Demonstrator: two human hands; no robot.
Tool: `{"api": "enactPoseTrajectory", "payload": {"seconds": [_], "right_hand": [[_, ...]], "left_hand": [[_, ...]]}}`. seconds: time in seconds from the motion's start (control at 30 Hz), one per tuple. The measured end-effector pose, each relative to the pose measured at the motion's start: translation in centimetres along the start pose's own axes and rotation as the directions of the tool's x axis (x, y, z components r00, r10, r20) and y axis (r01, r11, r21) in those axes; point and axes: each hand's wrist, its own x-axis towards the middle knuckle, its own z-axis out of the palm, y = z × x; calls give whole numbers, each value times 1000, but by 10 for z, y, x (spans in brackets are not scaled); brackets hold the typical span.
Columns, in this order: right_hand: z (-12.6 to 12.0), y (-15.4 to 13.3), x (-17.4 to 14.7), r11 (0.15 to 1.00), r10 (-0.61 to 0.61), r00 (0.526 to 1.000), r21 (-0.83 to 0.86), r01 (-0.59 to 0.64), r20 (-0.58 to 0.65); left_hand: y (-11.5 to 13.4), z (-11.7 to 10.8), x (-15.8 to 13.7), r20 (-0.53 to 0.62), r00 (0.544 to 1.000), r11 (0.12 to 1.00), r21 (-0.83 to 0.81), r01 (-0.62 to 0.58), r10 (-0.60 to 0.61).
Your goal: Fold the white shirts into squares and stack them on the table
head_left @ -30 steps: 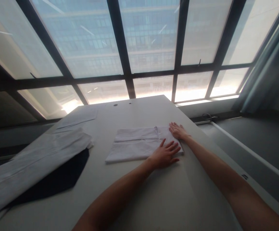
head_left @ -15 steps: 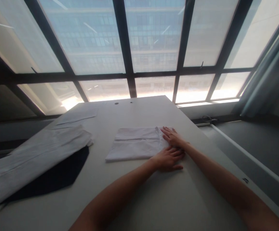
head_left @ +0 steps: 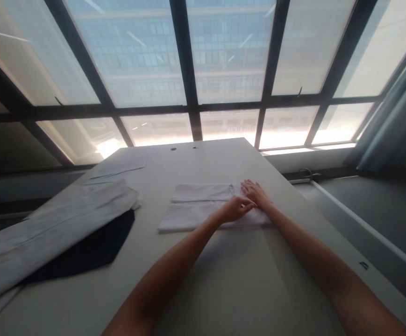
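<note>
A white garment [head_left: 195, 212], folded into a flat rectangle, lies in the middle of the white table [head_left: 220, 275]. My right hand [head_left: 255, 192] rests palm down on its right end, fingers stretched out. Just nearer to me, my left hand [head_left: 237, 209] is above the same end. Its fingers are drawn together, and a bit of white fabric shows at the fingertips. A crease runs across the garment's length, with a small gathered edge near my right hand.
On the left, more white garments [head_left: 83, 205] lie over a dark navy cloth [head_left: 87, 252]. White sheets [head_left: 118, 165] are at the far left of the table. Large windows [head_left: 157, 51] rise behind it. A white rail [head_left: 364, 224] and a grey curtain [head_left: 392, 102] stand right.
My left hand has lifted from lying flat at the garment's near right corner and moved up and left, its fingers now closed. My right hand stays flat at the right end.
</note>
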Motion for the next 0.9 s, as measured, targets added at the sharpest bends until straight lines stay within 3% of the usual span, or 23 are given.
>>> {"api": "enactPoseTrajectory", "payload": {"seconds": [0.03, 0.1, 0.13, 0.2, 0.43, 0.6, 0.7, 0.8, 0.9], "right_hand": [[1, 0, -1, 1000, 1, 1000, 8, -1, -19], [2, 0, -2, 1000, 10, 999, 22, -9, -43], [2, -1, -2, 1000, 14, 999, 27, -12, -47], [2, 0, -2, 999, 14, 999, 34, -12, -50], [4, 0, -2, 999, -32, 996, 13, 33, -87], [5, 1, -2, 999, -36, 995, 5, 36, -96], [5, 0, -3, 999, -32, 994, 5, 32, -107], [3, -2, -6, 1000, -15, 988, 20, 19, -151], [2, -2, -9, 999, 19, 988, 31, -15, -150]], "left_hand": [[-10, -7, 3, -185, 974, 991, 0, 132, -130], [-30, -18, 8, -420, 845, 937, -39, 348, -331], [-39, -21, 11, -458, 802, 913, -58, 404, -384], [-52, -26, 19, -463, 773, 889, -79, 451, -434], [-63, -23, 51, -438, 814, 911, -25, 412, -380], [-64, -13, 45, -472, 813, 904, 72, 420, -340], [-53, -9, 39, -509, 825, 874, 251, 415, -246], [-36, 1, 36, -392, 916, 806, 515, 293, -83], [-29, 14, 34, -174, 982, 750, 639, 174, -79]]}}
